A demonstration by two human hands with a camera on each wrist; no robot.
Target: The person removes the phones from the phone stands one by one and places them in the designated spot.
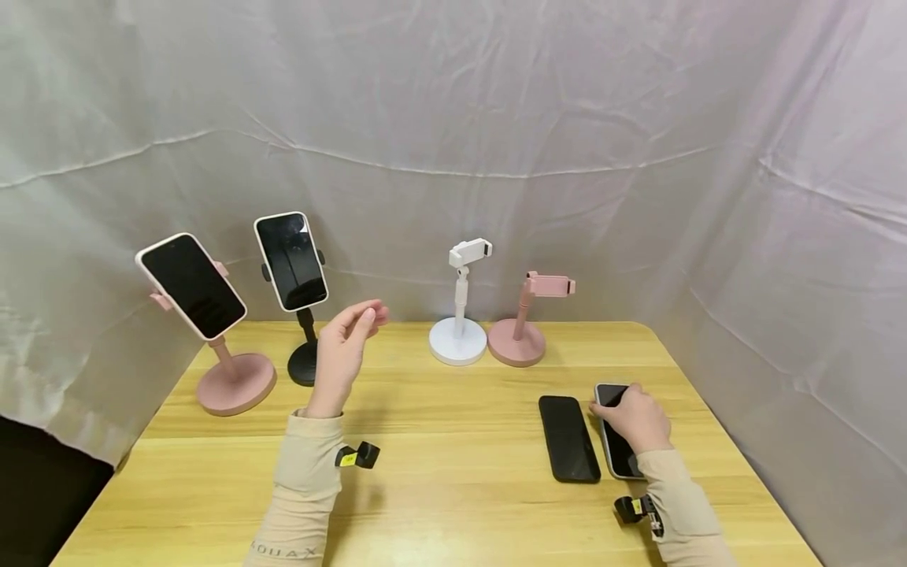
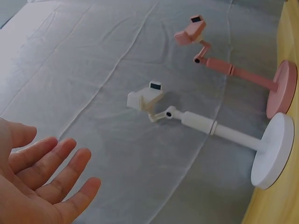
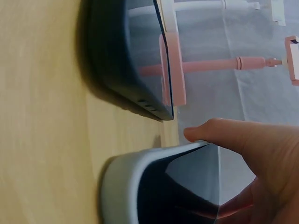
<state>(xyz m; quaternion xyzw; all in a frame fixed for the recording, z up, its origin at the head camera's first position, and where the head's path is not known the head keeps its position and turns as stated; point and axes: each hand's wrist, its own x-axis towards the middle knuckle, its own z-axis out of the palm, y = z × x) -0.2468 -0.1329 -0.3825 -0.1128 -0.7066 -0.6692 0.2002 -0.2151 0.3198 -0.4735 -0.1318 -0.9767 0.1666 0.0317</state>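
My right hand [image 1: 638, 417] spans a smartphone in a light grey case [image 1: 615, 450] lying face up on the table. Its thumb is at the left edge in the right wrist view, with the other fingers across on the far side. Just left lies a smartphone in a black case [image 1: 569, 439]. My left hand [image 1: 343, 350] hangs in the air, fingers loosely bent, holding nothing. Behind it, a black phone stand [image 1: 303, 358] carries a white-cased smartphone [image 1: 291, 261]. Further left, a pink phone stand [image 1: 237, 383] carries another smartphone [image 1: 191, 286].
At the table's back edge stand a white phone stand [image 1: 458, 341] and a second pink phone stand [image 1: 517, 343], side by side, both with bare clamps. A grey cloth [image 1: 453, 118] hangs behind the wooden table [image 1: 439, 472] and along its sides.
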